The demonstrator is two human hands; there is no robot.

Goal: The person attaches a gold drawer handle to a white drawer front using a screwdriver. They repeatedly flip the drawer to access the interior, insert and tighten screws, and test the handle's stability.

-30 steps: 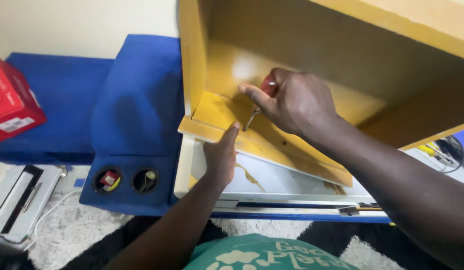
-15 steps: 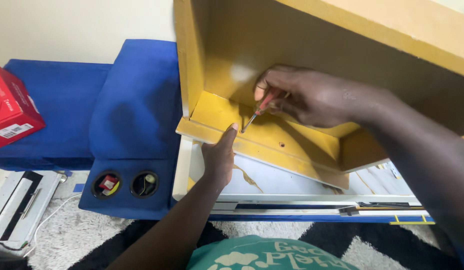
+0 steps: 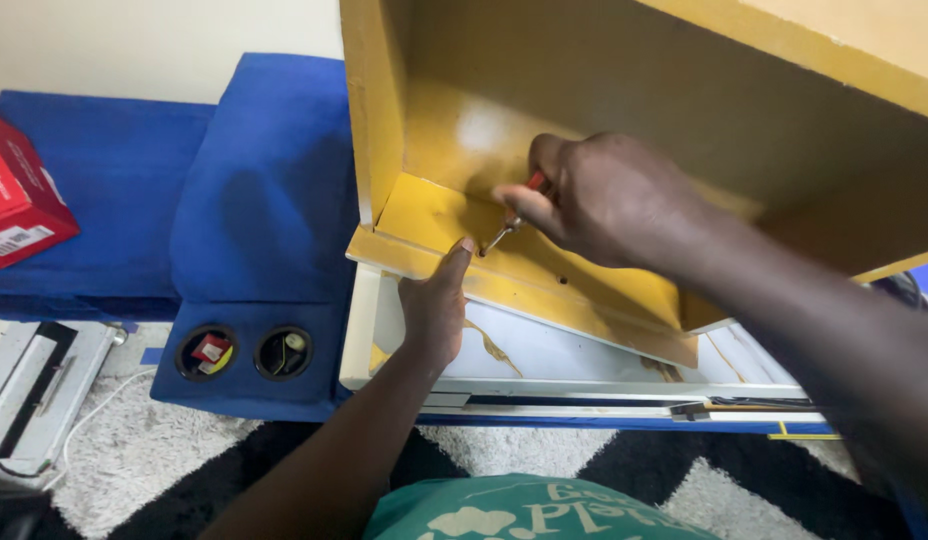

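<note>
A yellow wooden box-shaped cabinet (image 3: 624,110) lies tilted with its open side towards me. My right hand (image 3: 604,200) is inside it, gripping a red-handled screwdriver (image 3: 519,205) whose metal tip points down at the yellow lower panel (image 3: 544,280). My left hand (image 3: 436,305) reaches up from below, its fingertips pressing against the front edge of that panel just beside the screwdriver tip. A small hole shows in the panel to the right of the tip.
Under the cabinet lies a white board with yellow streaks (image 3: 544,350). A blue cushioned seat (image 3: 254,200) with two cup holders (image 3: 244,352) stands at the left, a red box (image 3: 19,195) on it. Grey metal parts (image 3: 34,390) lie on the black-and-white rug (image 3: 584,470).
My right hand has shifted left and slightly up with the screwdriver, bringing the tip close to my left fingertips. My left hand stays on the panel edge.
</note>
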